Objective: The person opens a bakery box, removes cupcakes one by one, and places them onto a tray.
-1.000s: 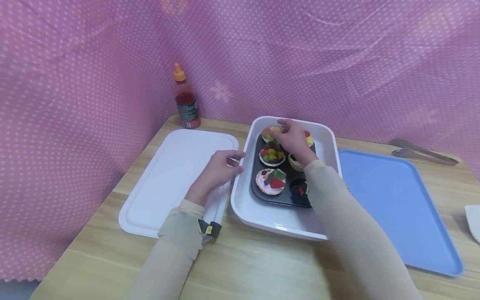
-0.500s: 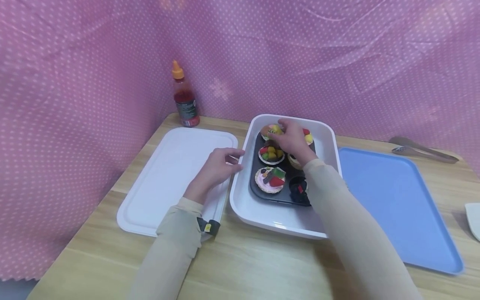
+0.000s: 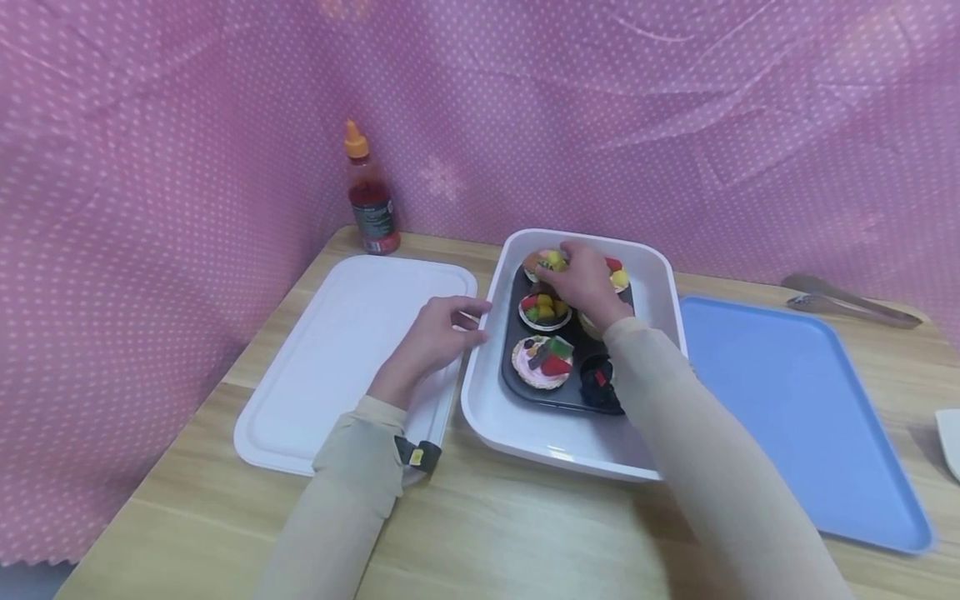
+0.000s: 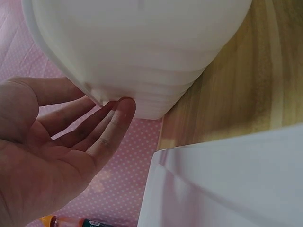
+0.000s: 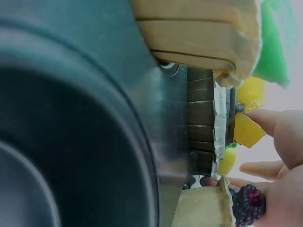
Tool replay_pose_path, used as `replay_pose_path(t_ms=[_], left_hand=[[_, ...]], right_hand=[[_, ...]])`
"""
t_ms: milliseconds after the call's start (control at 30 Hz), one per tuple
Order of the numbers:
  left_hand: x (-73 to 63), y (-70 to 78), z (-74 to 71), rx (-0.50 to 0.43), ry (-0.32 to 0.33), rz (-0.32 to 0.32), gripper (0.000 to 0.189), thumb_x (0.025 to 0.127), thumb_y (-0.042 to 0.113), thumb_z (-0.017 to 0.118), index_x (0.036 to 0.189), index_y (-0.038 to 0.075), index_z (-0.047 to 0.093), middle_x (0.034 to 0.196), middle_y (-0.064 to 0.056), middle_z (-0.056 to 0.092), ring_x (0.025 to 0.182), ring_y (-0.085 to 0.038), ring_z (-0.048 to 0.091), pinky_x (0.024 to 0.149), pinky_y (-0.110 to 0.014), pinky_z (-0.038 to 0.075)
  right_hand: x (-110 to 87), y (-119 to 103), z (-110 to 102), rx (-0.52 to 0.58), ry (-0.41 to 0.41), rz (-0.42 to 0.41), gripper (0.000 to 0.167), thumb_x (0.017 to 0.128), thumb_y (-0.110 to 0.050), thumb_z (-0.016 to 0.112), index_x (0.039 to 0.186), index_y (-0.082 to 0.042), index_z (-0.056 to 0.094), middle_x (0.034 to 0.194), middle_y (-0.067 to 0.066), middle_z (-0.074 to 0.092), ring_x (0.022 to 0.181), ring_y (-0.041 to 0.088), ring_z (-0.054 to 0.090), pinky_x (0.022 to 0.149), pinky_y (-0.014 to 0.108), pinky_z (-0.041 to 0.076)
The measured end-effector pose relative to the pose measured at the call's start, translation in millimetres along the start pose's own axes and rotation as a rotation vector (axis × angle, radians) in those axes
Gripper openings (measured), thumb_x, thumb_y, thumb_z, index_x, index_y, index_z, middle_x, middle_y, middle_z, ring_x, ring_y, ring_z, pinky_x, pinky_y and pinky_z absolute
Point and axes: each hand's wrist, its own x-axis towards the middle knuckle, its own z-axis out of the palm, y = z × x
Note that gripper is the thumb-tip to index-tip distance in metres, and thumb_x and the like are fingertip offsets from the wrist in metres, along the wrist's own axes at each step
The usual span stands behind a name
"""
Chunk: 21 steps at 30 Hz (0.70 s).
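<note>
A white basin point(image 3: 555, 446) holds a black muffin tin point(image 3: 525, 393) with several fruit-topped tarts in its cups. My right hand point(image 3: 588, 279) grips the back-left fruit tart point(image 3: 534, 263), thumb at its front side and index finger at its far side; the wrist view hides the contact. Nearer are a black-cased tart point(image 3: 545, 312), a pink cream tart point(image 3: 542, 363) and, at the front right, a dark cup point(image 3: 597, 377) with a red piece. Fingertips of my left hand point(image 3: 431, 337) touch the basin's left rim, fingers relaxed and apart.
On the left lies a white cutting board point(image 3: 337, 358), with a sauce bottle point(image 3: 372, 208) behind it. A blue tray point(image 3: 787, 408) is to the right of the basin. Metal tongs point(image 3: 855, 307) lie at the back right, and a white object point(image 3: 951, 442) is cut off by the right edge.
My right hand has shifted slightly at the back-left tart, its index finger coming a little lower. My left hand stays at the basin rim.
</note>
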Motion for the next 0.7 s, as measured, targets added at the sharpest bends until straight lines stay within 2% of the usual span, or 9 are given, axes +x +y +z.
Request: replay_pose_path(t_ms=[100,300,400,567,700], left_hand=[[-0.4,0.0,0.2,-0.005,0.002,0.002,0.046,0.091,0.009,0.070,0.136,0.014,0.063,0.132,-0.009,0.066,0.118,-0.026,0.063,0.102,-0.043,0.052],[-0.4,-0.5,1.1,-0.022,0.006,0.013,0.045,0.091,0.008,0.071,0.135,0.013,0.064,0.132,-0.010,0.066,0.117,-0.026,0.064,0.101,-0.042,0.053],[-0.3,-0.5,1.2,-0.023,0.007,0.013,0.045,0.091,0.008,0.071,0.135,0.013,0.064,0.132,-0.010,0.066,0.116,-0.026,0.064,0.100,-0.042,0.053],[-1.4,0.3,0.9,-0.038,0.012,0.018,0.045,0.089,0.006,0.071,0.134,0.012,0.065,0.129,-0.010,0.068,0.115,-0.027,0.065,0.100,-0.043,0.052],[-1.8,0.9,0.5,-0.049,0.014,0.016,0.045,0.089,0.005,0.071,0.134,0.012,0.066,0.127,-0.010,0.069,0.114,-0.027,0.065,0.101,-0.043,0.052]], right_hand=[[0.8,-0.4,0.7,-0.001,0.000,-0.011,0.044,0.096,-0.032,0.068,0.130,-0.004,0.058,0.117,0.015,0.063,0.101,0.029,0.062,0.094,0.045,0.056],[3.0,-0.5,0.6,0.006,-0.007,0.008,0.047,0.095,-0.031,0.069,0.133,-0.004,0.058,0.120,0.014,0.063,0.102,0.029,0.062,0.097,0.046,0.056],[3.5,-0.2,0.9,0.014,-0.009,0.012,0.042,0.095,-0.030,0.070,0.128,-0.005,0.062,0.118,0.014,0.064,0.100,0.029,0.063,0.096,0.045,0.056],[3.5,0.5,2.4,-0.011,0.017,-0.020,0.028,0.096,-0.028,0.068,0.112,-0.005,0.067,0.103,0.013,0.065,0.090,0.027,0.061,0.083,0.039,0.056],[3.3,1.0,3.6,-0.021,0.041,-0.040,0.025,0.096,-0.028,0.068,0.104,-0.005,0.067,0.096,0.013,0.063,0.085,0.026,0.060,0.074,0.034,0.051]])
